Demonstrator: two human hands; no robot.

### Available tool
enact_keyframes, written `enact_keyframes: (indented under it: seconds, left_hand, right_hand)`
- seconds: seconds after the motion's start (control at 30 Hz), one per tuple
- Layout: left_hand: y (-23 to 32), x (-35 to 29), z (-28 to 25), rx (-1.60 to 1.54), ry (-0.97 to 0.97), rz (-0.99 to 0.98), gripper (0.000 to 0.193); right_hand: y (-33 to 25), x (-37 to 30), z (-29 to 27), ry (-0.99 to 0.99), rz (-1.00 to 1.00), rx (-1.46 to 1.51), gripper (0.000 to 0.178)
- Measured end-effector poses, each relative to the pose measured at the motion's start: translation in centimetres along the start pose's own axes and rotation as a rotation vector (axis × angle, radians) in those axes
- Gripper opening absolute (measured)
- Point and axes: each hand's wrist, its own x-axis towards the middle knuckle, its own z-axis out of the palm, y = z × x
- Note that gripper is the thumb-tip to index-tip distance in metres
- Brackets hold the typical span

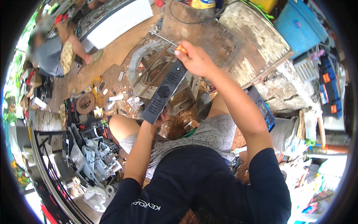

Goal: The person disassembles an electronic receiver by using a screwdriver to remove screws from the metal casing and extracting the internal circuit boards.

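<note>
A long black plastic panel (165,92) with slots and a hexagon-patterned vent slants in front of me, above my knees. My left hand (161,118) is closed around its lower end, with most of the fingers hidden behind the panel. Up at the far end, my right hand (197,59) grips a screwdriver (181,49) by its orange handle. The metal shaft points away to the upper left. That hand lies against or just over the panel's top corner; which of the two I cannot tell.
Beyond the panel stands a worn metal frame with a round rim (138,61). A wooden board (257,41) lies at the right, near blue bins (300,28). Metal scrap (97,156) is heaped at the left. Another person (52,52) sits at the far left beside a white panel (119,24).
</note>
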Motion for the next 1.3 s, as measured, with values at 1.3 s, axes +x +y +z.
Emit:
enact_keyframes:
  seconds: [1.3]
  left_hand:
    - [-8.3,-4.5,26.8,2.626,0.597,1.153,0.051]
  right_hand:
    - [-11.8,3.0,-11.2,-0.459,-0.549,-0.684,0.017]
